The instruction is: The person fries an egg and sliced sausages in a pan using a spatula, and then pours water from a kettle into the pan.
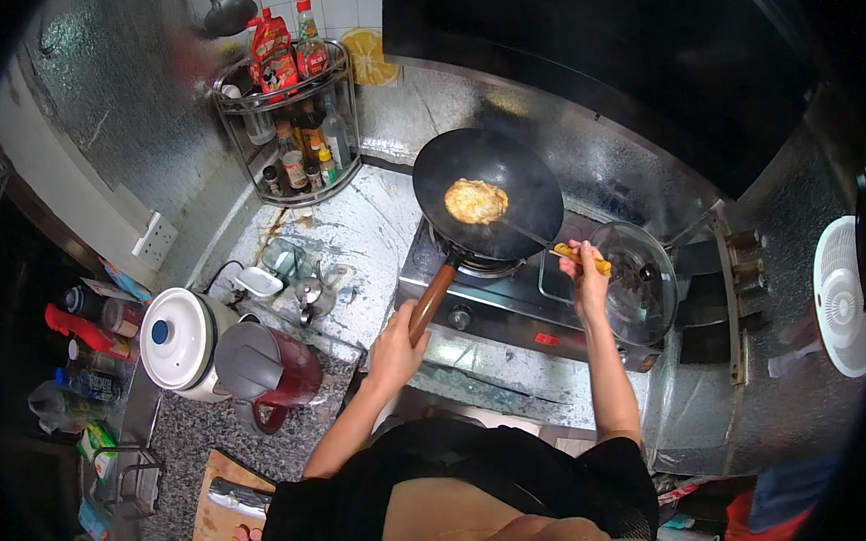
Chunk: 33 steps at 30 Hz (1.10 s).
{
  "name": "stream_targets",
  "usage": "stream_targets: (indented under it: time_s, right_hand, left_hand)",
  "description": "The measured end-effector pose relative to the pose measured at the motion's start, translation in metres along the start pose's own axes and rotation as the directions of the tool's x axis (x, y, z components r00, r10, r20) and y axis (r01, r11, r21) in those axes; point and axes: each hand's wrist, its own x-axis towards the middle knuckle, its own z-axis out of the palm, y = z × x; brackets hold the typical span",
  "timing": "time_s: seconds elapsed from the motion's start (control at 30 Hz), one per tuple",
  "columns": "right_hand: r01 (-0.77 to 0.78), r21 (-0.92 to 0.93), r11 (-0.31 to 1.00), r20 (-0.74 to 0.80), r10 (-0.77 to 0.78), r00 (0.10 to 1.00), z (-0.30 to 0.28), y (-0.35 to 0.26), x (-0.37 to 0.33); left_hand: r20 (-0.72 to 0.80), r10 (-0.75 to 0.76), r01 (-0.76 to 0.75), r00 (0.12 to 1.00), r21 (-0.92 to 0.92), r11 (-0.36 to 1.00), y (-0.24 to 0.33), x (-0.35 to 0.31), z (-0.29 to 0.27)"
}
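A black wok (531,182) sits over the left burner of the gas stove (498,301). My left hand (395,349) is closed round its brown wooden handle (435,300). In the wok lies a browned, yellowish fried egg (475,201). The fingers of my right hand (584,267) are wrapped round the yellow handle of a spatula (594,259). Its thin metal shaft runs down into the wok toward the egg; the blade is hard to make out, seemingly at or under the egg's edge.
A glass lid (640,294) rests on the stove's right side. At left stand a white rice cooker (175,338) and a red pitcher (286,366). A corner rack (287,97) holds bottles. Sliced sausage and a knife lie on the cutting board (216,522). The range hood (588,57) hangs overhead.
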Motion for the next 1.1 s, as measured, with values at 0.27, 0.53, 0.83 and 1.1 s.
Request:
stream_targets:
  time_s: [0.27,0.53,0.83,1.1]
  right_hand:
    - [0.091,0.009,0.996,-0.048,-0.091,0.995,-0.006,-0.047,0.020]
    - [0.787,-0.604,0.126,0.720,-0.337,0.607,0.097,-0.063,-0.022]
    - [0.884,-0.442,0.154,0.885,-0.084,0.458,0.120,-0.069,-0.091]
    - [0.759,-0.605,0.241,0.729,-0.215,0.650,0.088,-0.090,-0.086]
  left_hand:
    - [0.004,0.065,-0.065,0.998,-0.005,0.998,-0.006,0.000,0.001]
    - [0.012,0.030,-0.029,0.999,-0.068,0.997,-0.005,0.002,0.003]
    - [0.039,0.022,-0.018,0.999,-0.103,0.995,-0.012,0.002,0.003]
    - [0.009,0.019,-0.018,1.000,-0.099,0.995,-0.012,-0.001,0.005]
